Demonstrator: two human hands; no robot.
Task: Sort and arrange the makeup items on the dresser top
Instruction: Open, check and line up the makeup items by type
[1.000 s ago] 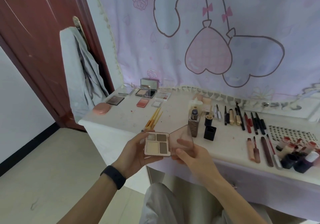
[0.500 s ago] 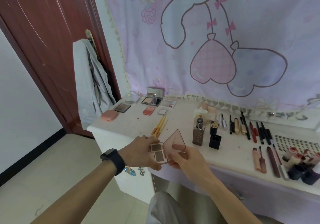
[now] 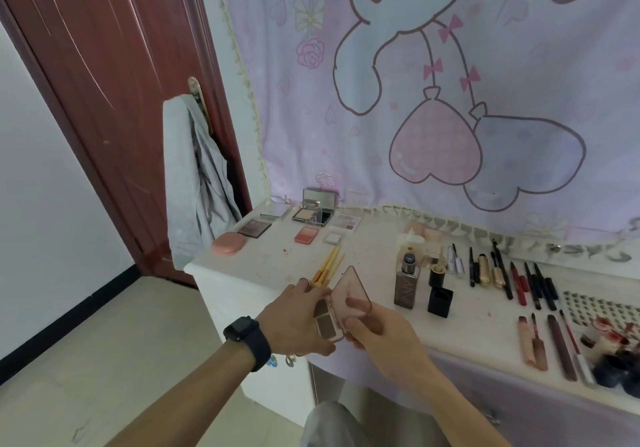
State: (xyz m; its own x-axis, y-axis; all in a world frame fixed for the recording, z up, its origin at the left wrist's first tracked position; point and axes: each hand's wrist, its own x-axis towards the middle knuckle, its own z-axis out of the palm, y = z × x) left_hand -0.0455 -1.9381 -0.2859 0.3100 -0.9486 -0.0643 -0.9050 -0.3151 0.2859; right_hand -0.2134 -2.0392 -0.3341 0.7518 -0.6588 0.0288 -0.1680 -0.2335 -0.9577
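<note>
- Your eyeshadow palette is open, held at the front edge of the dresser top.
- Your left hand curls round its pan base.
- Your right hand pinches the raised tinted lid.
- Some yellow-handled brushes lie just behind, and a foundation bottle stands upright to the right.

Counter: white, stained top.
Left back: pink compact, dark palette, open mirrored compact, coral blush, pastel palette.
Middle: yellow-handled brushes; foundation bottle upright, black cap just beside.
Right: pencils in a row; lip glosses nearer the front.
</note>
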